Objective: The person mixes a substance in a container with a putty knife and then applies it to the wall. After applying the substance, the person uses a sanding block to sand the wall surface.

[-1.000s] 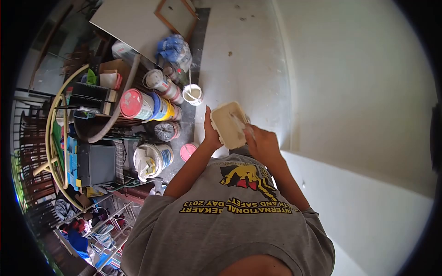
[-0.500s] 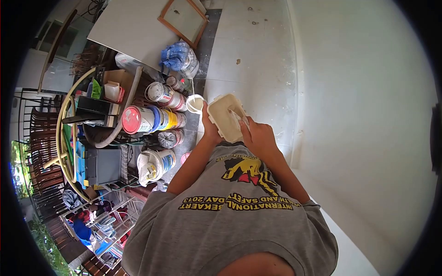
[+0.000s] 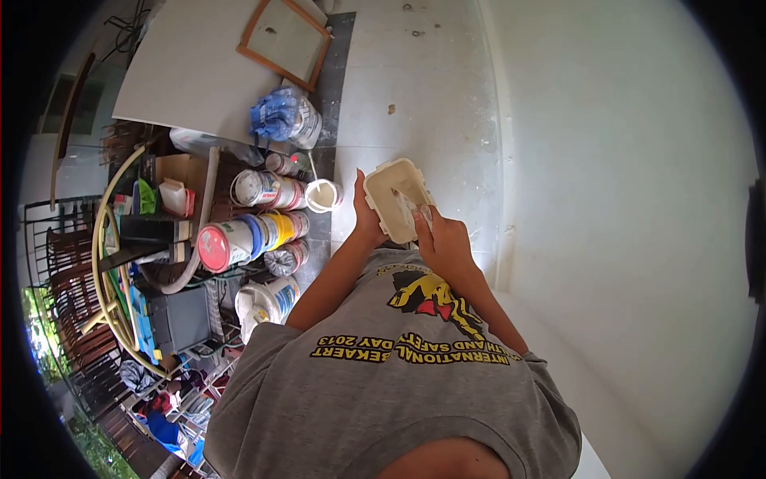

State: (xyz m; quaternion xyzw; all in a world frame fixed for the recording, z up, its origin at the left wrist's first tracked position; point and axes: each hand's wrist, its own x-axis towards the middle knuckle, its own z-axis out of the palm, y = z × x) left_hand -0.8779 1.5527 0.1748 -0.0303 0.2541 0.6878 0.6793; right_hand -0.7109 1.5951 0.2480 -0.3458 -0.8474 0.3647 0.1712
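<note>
A person in a gray printed shirt [image 3: 383,399] holds a pale tub [image 3: 387,182] in front of the body, above the tiled floor [image 3: 379,112], and works inside it with a whitened tool [image 3: 404,201]. The left hand [image 3: 369,217] is spread along the tub's left side, gripping it, with one digit stretched up beside the wall; the fingers underneath are hidden. The right hand [image 3: 445,241], at the tub's right edge, is closed around the tool, whose far end reaches into the tub; whether it touches the bottom cannot be told. To the left, a white pail [image 3: 323,196] with a stick [image 3: 312,165] leaning in it stands near stacked buckets, among them one with a red lid [image 3: 213,247]. Beyond are a blue bag [image 3: 273,116] and a wood-edged frame [image 3: 285,41]. A pale wall [image 3: 614,160] rises at right.
</note>
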